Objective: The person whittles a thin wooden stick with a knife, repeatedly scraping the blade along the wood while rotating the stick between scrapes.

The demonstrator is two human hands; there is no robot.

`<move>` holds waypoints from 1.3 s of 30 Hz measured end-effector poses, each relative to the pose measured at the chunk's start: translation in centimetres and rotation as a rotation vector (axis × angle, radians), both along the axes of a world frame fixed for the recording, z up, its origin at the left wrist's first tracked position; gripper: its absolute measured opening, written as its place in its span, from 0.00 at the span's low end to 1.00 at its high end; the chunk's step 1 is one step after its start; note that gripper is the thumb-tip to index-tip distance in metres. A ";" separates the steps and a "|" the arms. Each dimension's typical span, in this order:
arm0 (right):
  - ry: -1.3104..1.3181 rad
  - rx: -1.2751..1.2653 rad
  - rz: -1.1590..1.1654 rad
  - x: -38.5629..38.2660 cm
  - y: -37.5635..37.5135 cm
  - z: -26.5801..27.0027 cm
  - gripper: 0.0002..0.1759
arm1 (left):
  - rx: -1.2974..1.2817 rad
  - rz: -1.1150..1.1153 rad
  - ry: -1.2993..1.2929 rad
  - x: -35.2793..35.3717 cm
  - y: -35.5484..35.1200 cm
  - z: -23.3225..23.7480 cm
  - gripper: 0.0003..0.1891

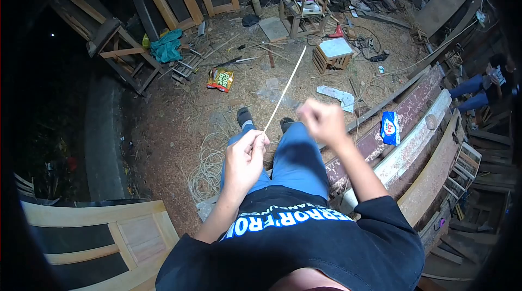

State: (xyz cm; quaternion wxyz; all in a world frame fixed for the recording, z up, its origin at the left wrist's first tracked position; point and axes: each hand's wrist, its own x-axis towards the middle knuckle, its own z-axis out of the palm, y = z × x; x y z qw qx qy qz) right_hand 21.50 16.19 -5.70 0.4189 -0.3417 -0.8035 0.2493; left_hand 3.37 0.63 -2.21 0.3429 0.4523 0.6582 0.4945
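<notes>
My left hand [244,158] is closed in front of my lap, its thumb and fingers pinching the lower end of a thin pale stick [286,88]. The stick points up and away from me, slanting to the right. To its right my right hand [322,121] is curled into a fist and smeared by motion. A greyish blur reaches left from that fist towards the stick; I cannot make out what it is. Beside my left leg lies a loose coil of pale cane-like strands [209,163].
A yellow snack bag [221,79] lies on the littered dirt ground. Ahead stand a slatted wooden crate [329,63] and a small wooden frame [309,0]. A blue-white packet [390,128] rests on planks at right. Wooden panels [144,236] lean at lower left. Another person [486,82] sits far right.
</notes>
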 end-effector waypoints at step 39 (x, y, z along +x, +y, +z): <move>-0.097 -0.173 -0.010 -1.4 -0.8 -0.4 0.15 | -0.029 0.089 -0.024 -2.7 -3.1 -3.1 0.10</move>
